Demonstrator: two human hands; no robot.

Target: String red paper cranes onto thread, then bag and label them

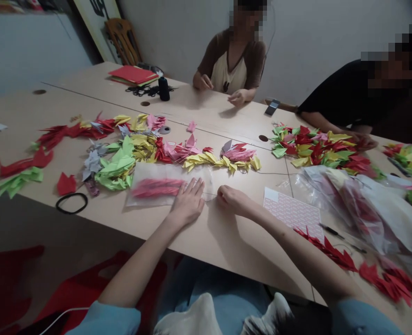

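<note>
My left hand (188,202) lies flat with fingers spread on the right end of a clear plastic bag (146,179) that holds red folded paper pieces (157,187). Just right of the bag's end, my right hand (232,199) is closed in a pinch; what it holds is too small to make out. Both hands rest on the light wooden table (209,237). Behind the bag runs a row of yellow, pink and green folded paper pieces (220,160).
A sticker sheet (293,211) lies right of my right hand, with red folded pieces (335,253) and large plastic bags (366,204) beyond. A black ring (71,203) lies at left. Two other people sit across, near a mixed paper pile (321,149), a black bottle (163,88) and a phone (272,107).
</note>
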